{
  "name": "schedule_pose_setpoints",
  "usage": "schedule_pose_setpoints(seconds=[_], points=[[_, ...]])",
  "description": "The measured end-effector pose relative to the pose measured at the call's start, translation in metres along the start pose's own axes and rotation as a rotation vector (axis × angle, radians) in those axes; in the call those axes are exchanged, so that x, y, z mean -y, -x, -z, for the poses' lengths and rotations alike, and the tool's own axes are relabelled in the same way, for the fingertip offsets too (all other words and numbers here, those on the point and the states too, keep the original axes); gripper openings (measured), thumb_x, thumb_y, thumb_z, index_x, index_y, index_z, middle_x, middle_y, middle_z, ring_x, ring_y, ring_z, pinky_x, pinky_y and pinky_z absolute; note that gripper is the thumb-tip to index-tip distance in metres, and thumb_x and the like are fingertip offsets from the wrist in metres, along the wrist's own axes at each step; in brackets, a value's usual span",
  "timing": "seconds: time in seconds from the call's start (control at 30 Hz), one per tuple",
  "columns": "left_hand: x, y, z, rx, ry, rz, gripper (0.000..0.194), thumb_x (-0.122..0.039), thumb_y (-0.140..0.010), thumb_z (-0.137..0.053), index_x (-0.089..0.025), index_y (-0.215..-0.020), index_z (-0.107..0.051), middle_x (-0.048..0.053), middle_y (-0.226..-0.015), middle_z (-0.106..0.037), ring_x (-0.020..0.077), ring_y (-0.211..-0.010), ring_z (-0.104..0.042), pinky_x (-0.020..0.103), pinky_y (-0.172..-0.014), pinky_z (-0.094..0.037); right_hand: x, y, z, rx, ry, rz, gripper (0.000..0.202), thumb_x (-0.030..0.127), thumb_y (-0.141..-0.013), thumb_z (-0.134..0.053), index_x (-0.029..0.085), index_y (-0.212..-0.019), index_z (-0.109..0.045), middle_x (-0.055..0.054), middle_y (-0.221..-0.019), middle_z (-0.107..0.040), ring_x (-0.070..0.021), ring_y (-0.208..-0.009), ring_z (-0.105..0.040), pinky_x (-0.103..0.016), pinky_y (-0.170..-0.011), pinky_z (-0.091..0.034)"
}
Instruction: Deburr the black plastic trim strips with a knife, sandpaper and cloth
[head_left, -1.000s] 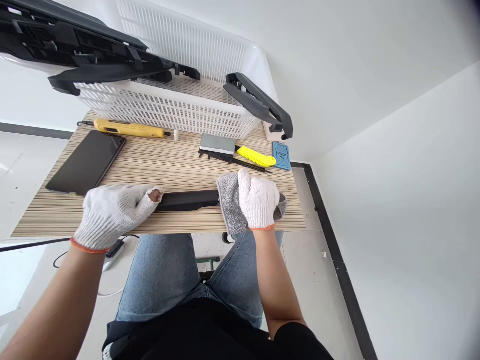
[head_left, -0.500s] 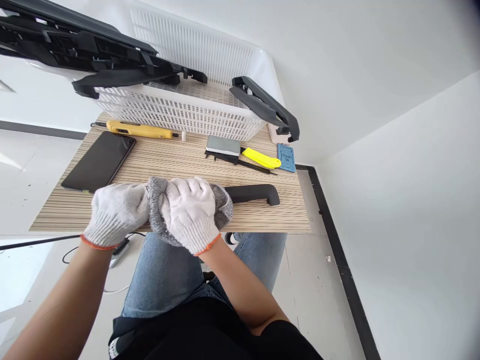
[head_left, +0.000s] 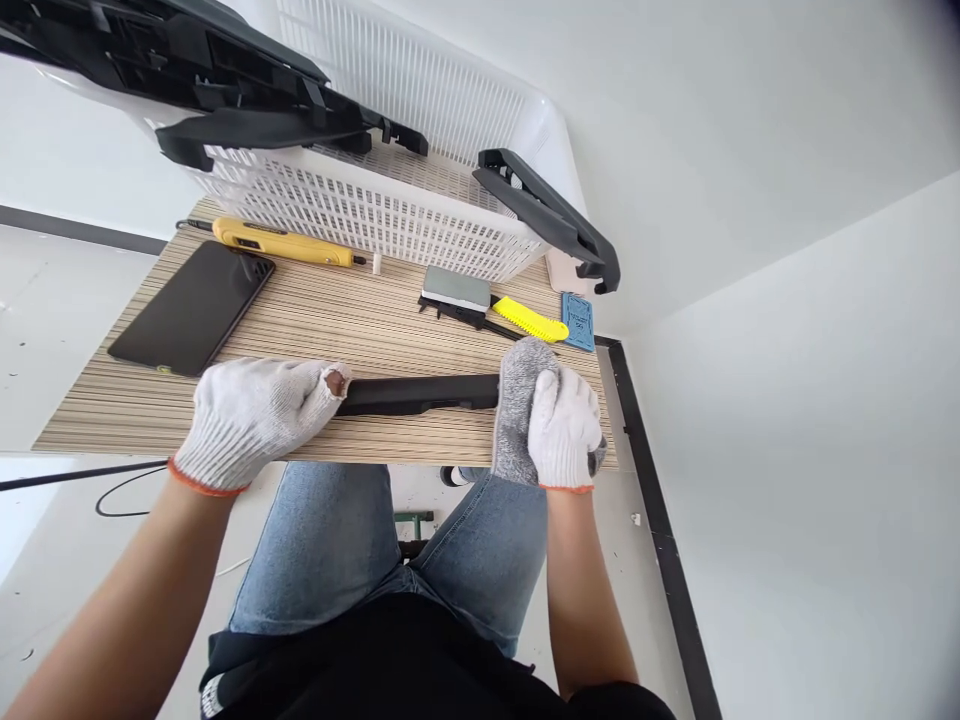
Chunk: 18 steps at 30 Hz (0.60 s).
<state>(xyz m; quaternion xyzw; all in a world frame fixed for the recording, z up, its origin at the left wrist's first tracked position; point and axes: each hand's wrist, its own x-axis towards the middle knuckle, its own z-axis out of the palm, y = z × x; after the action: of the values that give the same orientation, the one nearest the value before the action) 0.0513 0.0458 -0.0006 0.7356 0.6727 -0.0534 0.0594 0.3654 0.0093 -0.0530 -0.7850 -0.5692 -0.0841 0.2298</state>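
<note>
One phone [head_left: 191, 308] lies on the table [head_left: 337, 310]. The left hand [head_left: 266, 408] is closed on the left end of one black part [head_left: 420, 393], located along the table's front edge. One grey cloth [head_left: 516, 415] covers the part's right end, gripped by the right hand [head_left: 564, 425]. Half a second earlier, cloth and right hand were beside the left hand.

No readable text: print on the blue card [head_left: 577, 321] and black shirt [head_left: 390, 660] too small or blurred
</note>
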Motion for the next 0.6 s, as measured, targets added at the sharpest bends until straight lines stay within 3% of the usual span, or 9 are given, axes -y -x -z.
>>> schedule_pose_setpoints(seconds=[0.13,0.23,0.33,0.43,0.6], points=[[0.0,-0.001,0.0,0.025,0.003,-0.006,0.057,-0.056,-0.086,-0.012,-0.027,-0.068,-0.058,0.01,-0.064,-0.061,0.0277,-0.067,-0.06,0.034,-0.055,-0.024,0.048,0.01,0.006,0.015,-0.034,0.215,0.054,0.054,-0.107,-0.038,0.018,-0.128,-0.072,-0.018,-0.136,-0.066,-0.0371,-0.128,-0.054,-0.062,-0.114,-0.037],[0.001,-0.002,-0.001,0.008,-0.011,-0.019,0.055,-0.055,-0.087,-0.014,-0.025,-0.066,-0.055,0.012,-0.068,-0.066,0.0286,-0.071,-0.064,0.034,-0.056,-0.024,0.094,0.019,0.006,0.098,-0.148,0.431,0.053,0.061,-0.105,-0.045,0.021,-0.121,-0.076,-0.01,-0.126,-0.072,-0.0305,-0.123,-0.058,-0.055,-0.125,-0.026],[0.002,-0.001,-0.002,-0.014,-0.034,-0.015,0.055,-0.052,-0.088,-0.014,-0.025,-0.065,-0.055,0.014,-0.072,-0.07,0.0302,-0.074,-0.067,0.034,-0.056,-0.023,0.12,0.028,0.002,0.128,-0.224,0.538,0.057,0.064,-0.101,-0.053,0.021,-0.134,-0.07,-0.008,-0.127,-0.073,-0.0279,-0.122,-0.06,-0.051,-0.128,-0.024],[0.001,0.0,-0.002,-0.008,-0.035,-0.039,0.057,-0.053,-0.089,-0.014,-0.025,-0.066,-0.058,0.014,-0.074,-0.073,0.0313,-0.075,-0.068,0.034,-0.057,-0.022,0.112,0.029,0.003,0.125,-0.25,0.599,0.055,0.059,-0.103,-0.056,0.023,-0.143,-0.065,-0.006,-0.131,-0.073,-0.0261,-0.125,-0.06,-0.048,-0.129,-0.025],[-0.007,-0.003,-0.001,0.038,0.008,-0.076,0.063,-0.057,-0.089,-0.012,-0.026,-0.071,-0.064,0.012,-0.068,-0.069,0.0319,-0.074,-0.068,0.034,-0.057,-0.021,0.054,0.016,0.017,0.115,-0.158,0.562,0.049,0.055,-0.102,-0.059,0.027,-0.142,-0.066,-0.005,-0.135,-0.072,-0.0261,-0.128,-0.061,-0.046,-0.127,-0.03]])
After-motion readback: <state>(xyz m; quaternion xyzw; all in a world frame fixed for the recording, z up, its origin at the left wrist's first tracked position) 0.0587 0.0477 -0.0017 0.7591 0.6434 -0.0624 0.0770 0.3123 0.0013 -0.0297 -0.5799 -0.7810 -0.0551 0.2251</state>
